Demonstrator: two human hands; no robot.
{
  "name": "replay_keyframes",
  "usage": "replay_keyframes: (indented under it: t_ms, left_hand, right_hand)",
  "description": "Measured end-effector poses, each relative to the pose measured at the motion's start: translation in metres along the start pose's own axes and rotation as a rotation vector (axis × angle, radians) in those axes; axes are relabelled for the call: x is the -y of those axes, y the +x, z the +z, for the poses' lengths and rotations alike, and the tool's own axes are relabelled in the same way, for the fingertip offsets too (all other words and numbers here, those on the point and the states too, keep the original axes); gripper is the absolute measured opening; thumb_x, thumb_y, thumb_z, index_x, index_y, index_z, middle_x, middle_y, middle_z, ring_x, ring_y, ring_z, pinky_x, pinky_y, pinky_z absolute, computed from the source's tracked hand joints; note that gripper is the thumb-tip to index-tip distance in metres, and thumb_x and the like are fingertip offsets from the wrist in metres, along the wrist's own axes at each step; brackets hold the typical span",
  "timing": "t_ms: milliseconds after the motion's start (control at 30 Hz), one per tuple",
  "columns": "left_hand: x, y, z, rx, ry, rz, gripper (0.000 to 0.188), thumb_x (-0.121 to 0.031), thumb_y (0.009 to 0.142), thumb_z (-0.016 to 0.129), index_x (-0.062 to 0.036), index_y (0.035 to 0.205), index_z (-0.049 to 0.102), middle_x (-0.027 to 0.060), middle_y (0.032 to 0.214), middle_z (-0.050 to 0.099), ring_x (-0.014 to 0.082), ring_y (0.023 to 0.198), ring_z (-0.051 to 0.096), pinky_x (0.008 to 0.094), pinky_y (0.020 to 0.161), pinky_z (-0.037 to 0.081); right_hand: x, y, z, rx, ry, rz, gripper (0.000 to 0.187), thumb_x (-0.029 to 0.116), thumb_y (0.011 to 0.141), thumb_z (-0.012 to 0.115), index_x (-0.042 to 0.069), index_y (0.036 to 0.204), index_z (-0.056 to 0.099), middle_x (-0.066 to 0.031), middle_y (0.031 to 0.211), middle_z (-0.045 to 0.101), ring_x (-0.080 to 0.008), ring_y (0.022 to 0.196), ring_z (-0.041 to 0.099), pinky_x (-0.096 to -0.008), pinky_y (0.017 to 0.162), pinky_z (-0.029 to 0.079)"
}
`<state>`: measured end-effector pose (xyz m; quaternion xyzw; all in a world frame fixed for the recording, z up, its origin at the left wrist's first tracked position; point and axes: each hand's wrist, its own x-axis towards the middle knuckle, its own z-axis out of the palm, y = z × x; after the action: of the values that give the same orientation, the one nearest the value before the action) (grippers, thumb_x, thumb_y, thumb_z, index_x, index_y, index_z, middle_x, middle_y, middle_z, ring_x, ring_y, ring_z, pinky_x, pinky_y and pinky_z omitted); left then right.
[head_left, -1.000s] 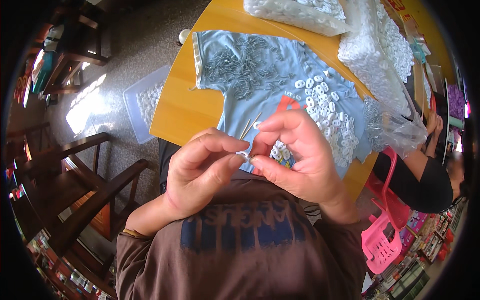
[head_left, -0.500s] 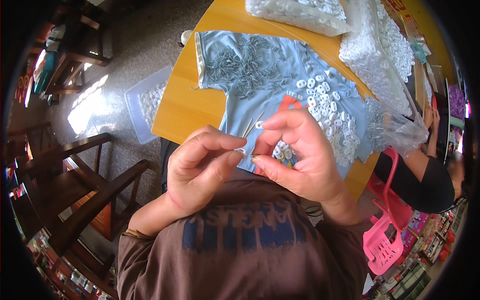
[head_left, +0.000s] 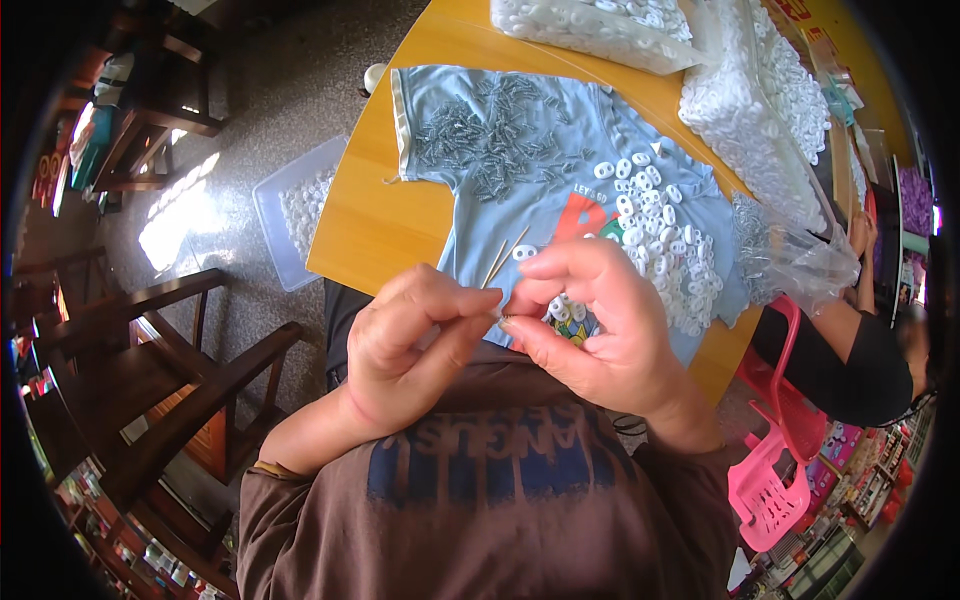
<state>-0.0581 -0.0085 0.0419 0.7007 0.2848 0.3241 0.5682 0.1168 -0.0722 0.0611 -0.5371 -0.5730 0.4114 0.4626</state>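
Just in front of my chest, my left hand (head_left: 415, 340) pinches a small white plastic piece (head_left: 496, 312) between thumb and forefinger. Two thin brass-coloured rods (head_left: 497, 262) stick up from the same fingers. My right hand (head_left: 600, 325) meets it, thumb and forefinger pinched at the white piece; a tiny dark coil, like a small spring, barely shows at the tips. Beyond the hands, a light blue T-shirt (head_left: 465, 215) lies spread on the table. A heap of small metal springs (head_left: 490, 130) and a pile of white two-holed plastic pieces (head_left: 665, 225) rest on it.
The yellow wooden table (head_left: 365, 220) carries clear bags of white pieces (head_left: 750, 130) at its far right. A plastic bin (head_left: 290, 215) stands on the floor at left, near dark wooden chairs (head_left: 190, 370). A pink chair (head_left: 770, 490) and another person's arm (head_left: 835, 325) are at right.
My fingertips have come together, the right hand's coil moving to the white piece in my left hand. The coil is now mostly hidden.
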Motion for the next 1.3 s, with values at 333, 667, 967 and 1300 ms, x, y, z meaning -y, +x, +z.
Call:
replay_keyframes:
  t_ms: [333,667,967,1300]
  left_hand:
    - [0.0,0.004,0.0,0.059,-0.015,0.076,0.03,0.014,0.074,0.057,0.0013,0.101,0.063,0.0069,0.075,0.06,0.0126,0.06,0.061,0.0231,0.054,0.047]
    - [0.001,0.006,0.005,0.099,0.042,0.09,0.034,0.016,0.073,0.054,0.0004,0.102,0.063,0.0064,0.073,0.058,0.0134,0.057,0.06,0.0225,0.052,0.047]
    - [0.033,-0.006,0.018,-0.095,-0.561,-0.478,0.016,-0.001,0.086,0.056,0.0008,0.101,0.06,0.0056,0.081,0.059,0.01,0.061,0.054,0.0203,0.055,0.043]
    - [0.026,0.01,0.031,-0.148,-0.772,-0.647,0.018,-0.005,0.085,0.057,0.0006,0.103,0.059,0.0076,0.081,0.061,0.0097,0.057,0.049,0.02,0.055,0.04]
  right_hand:
    - [0.003,0.001,-0.005,0.0,-0.051,-0.057,0.039,-0.009,0.073,0.066,0.001,0.106,0.048,-0.0057,0.081,0.059,-0.0101,0.074,0.06,-0.0232,0.069,0.046]
    - [-0.006,0.002,-0.002,-0.063,-0.099,-0.046,0.031,-0.005,0.07,0.063,0.005,0.097,0.051,-0.0055,0.072,0.058,-0.0222,0.065,0.059,-0.0316,0.057,0.045]
    - [-0.033,-0.006,0.008,-0.157,-0.046,0.017,0.029,0.001,0.076,0.063,0.003,0.101,0.049,-0.0075,0.074,0.058,-0.0215,0.067,0.06,-0.0302,0.059,0.046]
    - [-0.023,-0.037,-0.021,-0.311,-0.011,-0.04,0.028,-0.007,0.076,0.061,-0.001,0.103,0.053,-0.0053,0.071,0.055,-0.0139,0.061,0.055,-0.0278,0.057,0.043]
